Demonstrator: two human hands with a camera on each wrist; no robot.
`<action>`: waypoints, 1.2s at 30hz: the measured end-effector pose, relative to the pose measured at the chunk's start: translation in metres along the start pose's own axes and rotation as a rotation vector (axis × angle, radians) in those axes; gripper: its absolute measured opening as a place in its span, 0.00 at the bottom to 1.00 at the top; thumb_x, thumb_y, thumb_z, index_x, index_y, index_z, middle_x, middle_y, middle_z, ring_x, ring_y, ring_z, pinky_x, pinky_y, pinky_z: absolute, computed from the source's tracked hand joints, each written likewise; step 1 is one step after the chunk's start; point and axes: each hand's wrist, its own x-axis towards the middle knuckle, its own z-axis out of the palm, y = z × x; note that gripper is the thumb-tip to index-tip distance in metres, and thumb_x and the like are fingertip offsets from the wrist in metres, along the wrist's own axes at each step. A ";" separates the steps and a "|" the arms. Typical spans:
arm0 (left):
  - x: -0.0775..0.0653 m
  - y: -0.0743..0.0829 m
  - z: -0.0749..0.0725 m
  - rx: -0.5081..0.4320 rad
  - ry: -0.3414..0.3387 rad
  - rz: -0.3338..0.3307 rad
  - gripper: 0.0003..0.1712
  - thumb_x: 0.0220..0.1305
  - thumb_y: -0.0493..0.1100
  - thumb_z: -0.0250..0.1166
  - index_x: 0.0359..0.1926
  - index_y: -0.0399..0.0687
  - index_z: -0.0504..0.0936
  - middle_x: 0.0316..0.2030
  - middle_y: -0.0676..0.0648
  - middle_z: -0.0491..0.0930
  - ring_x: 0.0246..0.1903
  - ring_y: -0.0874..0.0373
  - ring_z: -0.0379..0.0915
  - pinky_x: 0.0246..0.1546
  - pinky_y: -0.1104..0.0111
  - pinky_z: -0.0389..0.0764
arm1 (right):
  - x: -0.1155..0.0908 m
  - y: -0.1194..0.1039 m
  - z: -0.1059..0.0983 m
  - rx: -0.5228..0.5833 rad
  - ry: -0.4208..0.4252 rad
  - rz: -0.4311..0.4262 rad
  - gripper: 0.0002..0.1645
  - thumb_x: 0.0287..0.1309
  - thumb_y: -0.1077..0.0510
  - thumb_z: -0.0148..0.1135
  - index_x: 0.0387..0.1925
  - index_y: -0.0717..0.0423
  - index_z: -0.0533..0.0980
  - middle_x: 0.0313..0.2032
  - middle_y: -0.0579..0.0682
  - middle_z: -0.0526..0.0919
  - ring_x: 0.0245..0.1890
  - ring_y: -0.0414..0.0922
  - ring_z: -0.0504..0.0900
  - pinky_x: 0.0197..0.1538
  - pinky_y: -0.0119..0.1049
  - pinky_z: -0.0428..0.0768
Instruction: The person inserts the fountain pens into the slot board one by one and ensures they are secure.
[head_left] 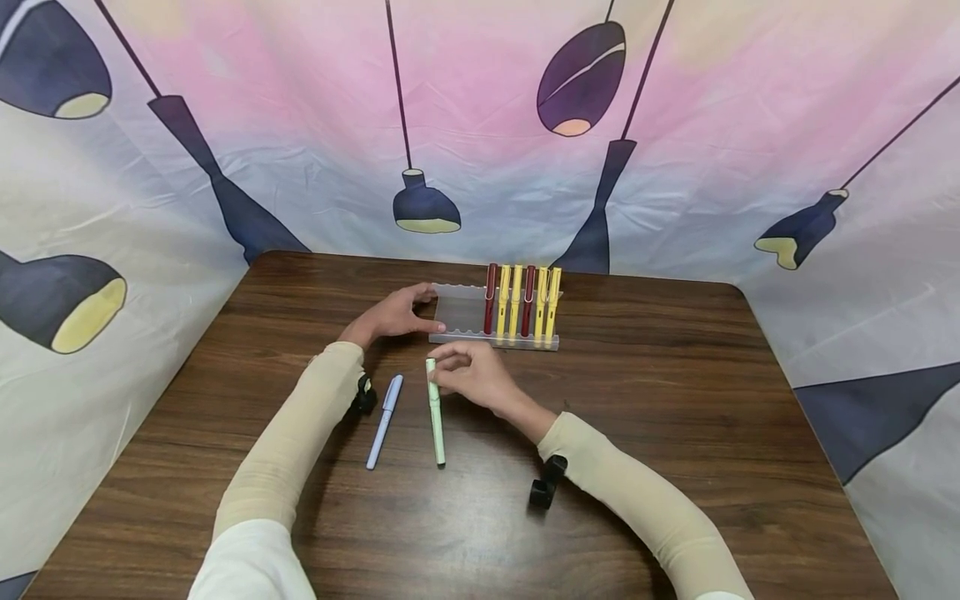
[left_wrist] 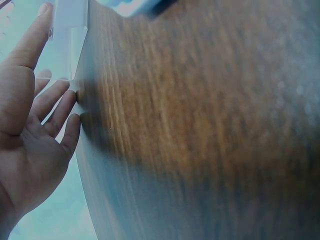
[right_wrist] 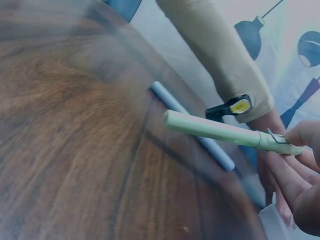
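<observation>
My right hand (head_left: 476,377) pinches a pale green pen (head_left: 437,425) near its clip end, the other end pointing toward me. The right wrist view shows this pen (right_wrist: 215,128) above the table, thumb and fingers about its clip. On the table to its left lies a light blue pen (head_left: 384,422). My left hand (head_left: 395,312) holds the left end of a clear pen rack (head_left: 460,310), thumb at the front corner and fingers toward the back. Dark red pens (head_left: 490,304) and yellow pens (head_left: 515,304) stand side by side in the rack's right part.
The brown wooden table (head_left: 660,433) has its back edge close behind the rack. A cloth backdrop (head_left: 480,108) printed with hanging lamps surrounds it. Black wrist mounts sit on both sleeves, one by the right wrist (head_left: 549,482).
</observation>
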 end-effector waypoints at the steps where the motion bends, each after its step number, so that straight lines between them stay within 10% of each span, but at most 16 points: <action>1: 0.000 0.000 0.000 0.001 0.001 0.001 0.53 0.61 0.55 0.76 0.77 0.39 0.58 0.73 0.36 0.64 0.74 0.40 0.58 0.72 0.46 0.63 | 0.000 -0.002 -0.001 -0.014 0.006 -0.004 0.20 0.62 0.68 0.68 0.55 0.70 0.80 0.42 0.61 0.88 0.33 0.44 0.89 0.44 0.49 0.88; 23: 0.001 0.000 -0.001 -0.009 -0.011 0.010 0.51 0.64 0.51 0.74 0.78 0.37 0.57 0.74 0.35 0.62 0.74 0.40 0.57 0.72 0.46 0.63 | 0.004 -0.042 -0.026 -0.071 0.116 -0.185 0.17 0.60 0.66 0.71 0.51 0.62 0.83 0.43 0.58 0.87 0.37 0.45 0.88 0.45 0.55 0.87; 36: -0.002 0.000 0.000 -0.023 -0.021 0.013 0.53 0.63 0.54 0.75 0.78 0.39 0.56 0.74 0.35 0.62 0.74 0.39 0.57 0.72 0.45 0.63 | 0.014 -0.059 -0.044 -0.254 0.203 -0.310 0.16 0.60 0.62 0.73 0.50 0.57 0.84 0.40 0.52 0.88 0.37 0.45 0.89 0.40 0.39 0.88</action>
